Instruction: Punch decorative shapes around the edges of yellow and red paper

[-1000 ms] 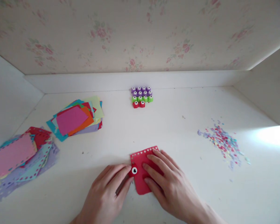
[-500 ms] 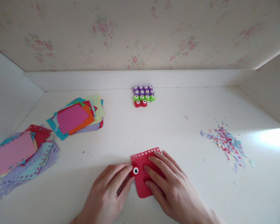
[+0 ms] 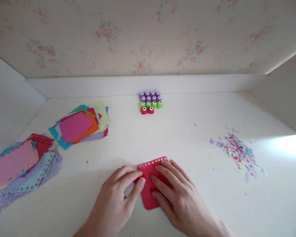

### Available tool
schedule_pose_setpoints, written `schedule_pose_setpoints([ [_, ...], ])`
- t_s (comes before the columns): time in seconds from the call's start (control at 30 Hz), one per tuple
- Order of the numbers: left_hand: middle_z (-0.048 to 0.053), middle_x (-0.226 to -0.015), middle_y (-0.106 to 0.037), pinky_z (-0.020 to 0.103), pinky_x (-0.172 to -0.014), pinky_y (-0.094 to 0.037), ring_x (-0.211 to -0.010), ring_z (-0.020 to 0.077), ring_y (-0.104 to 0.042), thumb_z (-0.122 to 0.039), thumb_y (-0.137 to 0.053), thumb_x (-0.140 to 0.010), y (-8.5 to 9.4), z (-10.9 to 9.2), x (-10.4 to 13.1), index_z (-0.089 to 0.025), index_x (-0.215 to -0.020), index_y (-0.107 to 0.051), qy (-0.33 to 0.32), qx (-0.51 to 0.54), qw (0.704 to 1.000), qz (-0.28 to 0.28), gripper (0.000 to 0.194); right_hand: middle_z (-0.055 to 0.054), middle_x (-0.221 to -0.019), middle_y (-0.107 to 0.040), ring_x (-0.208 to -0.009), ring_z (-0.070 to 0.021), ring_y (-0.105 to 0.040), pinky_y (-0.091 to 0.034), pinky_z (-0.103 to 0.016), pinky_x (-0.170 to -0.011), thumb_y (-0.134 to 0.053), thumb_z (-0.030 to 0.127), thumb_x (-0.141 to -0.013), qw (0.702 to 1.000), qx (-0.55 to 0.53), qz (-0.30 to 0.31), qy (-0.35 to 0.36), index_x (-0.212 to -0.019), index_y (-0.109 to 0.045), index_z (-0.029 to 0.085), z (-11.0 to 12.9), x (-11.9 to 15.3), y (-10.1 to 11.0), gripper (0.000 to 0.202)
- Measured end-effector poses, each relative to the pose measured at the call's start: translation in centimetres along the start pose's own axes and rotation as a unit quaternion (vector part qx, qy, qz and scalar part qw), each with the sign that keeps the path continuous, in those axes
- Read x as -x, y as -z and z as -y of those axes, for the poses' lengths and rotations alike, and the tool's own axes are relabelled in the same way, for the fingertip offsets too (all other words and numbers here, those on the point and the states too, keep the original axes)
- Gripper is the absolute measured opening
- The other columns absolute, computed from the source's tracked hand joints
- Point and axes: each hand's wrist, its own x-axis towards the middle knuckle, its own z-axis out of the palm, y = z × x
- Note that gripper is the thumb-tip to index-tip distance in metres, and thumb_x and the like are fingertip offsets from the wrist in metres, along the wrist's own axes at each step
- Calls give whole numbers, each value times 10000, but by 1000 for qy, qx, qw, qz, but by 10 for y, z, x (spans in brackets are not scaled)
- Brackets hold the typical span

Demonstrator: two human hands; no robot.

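Observation:
A red sheet of paper [image 3: 150, 194] lies on the white table, with a row of small punched shapes along its far edge. My left hand [image 3: 115, 197] is closed around a small red craft punch [image 3: 137, 179] at the sheet's left edge. Its thumb covers the punch's white button, and most of the punch is hidden by the fingers. Spread flat over the right half of the sheet, the fingers of my right hand [image 3: 181, 191] press it against the table.
More craft punches [image 3: 150, 100], purple, green and red, stand in rows near the back wall. Coloured paper [image 3: 76, 126] is piled at left, beside a stack of punched sheets [image 3: 17, 161]. Paper confetti [image 3: 238, 151] is scattered at right.
My left thumb has moved from the side of the punch onto its top, covering the white button. My right hand stays on the sheet. The view has shifted slightly.

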Motion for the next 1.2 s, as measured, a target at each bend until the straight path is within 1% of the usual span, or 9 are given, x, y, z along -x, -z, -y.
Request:
schedule_pose_setpoints([
  [0.17, 26, -919, -632, 274, -773, -535, -861, 173, -632, -293, -532, -923, 2, -3, -12, -243, -864, -625, 39, 23, 998, 48, 121, -63, -1285, -598, -1247, -279, -502, -339, -521, -1140, -529, 280, -931, 1000, -14, 8, -11, -1192, -644, 243, 0, -1, 2, 288],
  [0.33, 3, -810, -570, 263, -654, -494, -710, 158, -596, -205, -539, -872, 5, -6, -26, -226, -729, -559, 70, 1, 990, 121, 146, -59, -1273, -601, -1220, -264, -518, -334, -509, -1141, -539, 278, -924, 999, -27, 6, -16, -1189, -641, 250, 2, -1, 3, 285],
  [0.43, -9, -775, -532, 265, -636, -468, -645, 147, -566, -179, -547, -845, 3, -7, -32, -214, -674, -512, 86, -21, 985, 145, 178, -69, -1277, -593, -1229, -267, -504, -320, -512, -1141, -540, 267, -921, 999, -29, 1, -20, -1178, -642, 241, 3, 0, 3, 278],
  [0.57, -11, -786, -528, 273, -676, -448, -674, 149, -567, -177, -563, -823, 5, -8, -37, -201, -668, -513, 105, -36, 979, 170, 165, -69, -1282, -584, -1236, -266, -493, -308, -519, -1141, -542, 254, -920, 999, -30, 0, -17, -1180, -636, 242, 4, 1, 2, 277],
  [0.67, -5, -820, -548, 269, -699, -440, -719, 150, -573, -236, -575, -836, 13, -9, -41, -197, -685, -572, 101, -14, 975, 198, 156, -61, -1281, -584, -1224, -259, -497, -313, -513, -1138, -544, 261, -924, 1000, -28, -7, -10, -1176, -636, 248, 4, 2, 2, 269],
  [0.77, 5, -871, -577, 265, -732, -450, -774, 155, -579, -304, -583, -857, 22, -8, -41, -210, -782, -659, 84, 17, 972, 217, 142, -62, -1281, -582, -1228, -261, -492, -314, -511, -1138, -548, 263, -922, 1000, -26, -17, -5, -1168, -640, 244, 4, 4, 2, 264],
  [0.87, 10, -918, -602, 265, -750, -470, -786, 153, -585, -339, -571, -880, 27, -7, -33, -234, -905, -695, 76, 31, 977, 199, 164, -65, -1271, -586, -1218, -258, -498, -317, -505, -1141, -552, 252, -917, 999, -27, -23, -3, -1174, -641, 239, 3, 5, 1, 273],
  [1.0, 22, -953, -639, 259, -764, -496, -833, 158, -607, -355, -510, -927, 31, -2, -15, -245, -942, -699, 71, 26, 987, 141, 220, -73, -1268, -585, -1224, -262, -489, -365, -478, -1120, -561, 234, -903, 999, -28, -35, -10, -1166, -651, 225, 1, 6, -1, 279],
  [1.2, 16, -1093, -630, 245, -834, -528, -975, 161, -629, -426, -492, -947, 36, 15, 17, -292, -1073, -673, 62, -40, 995, 69, 258, -78, -1285, -576, -1244, -278, -471, -414, -467, -1081, -570, 219, -888, 998, -27, -45, -15, -1165, -652, 219, -1, 7, -1, 289],
])
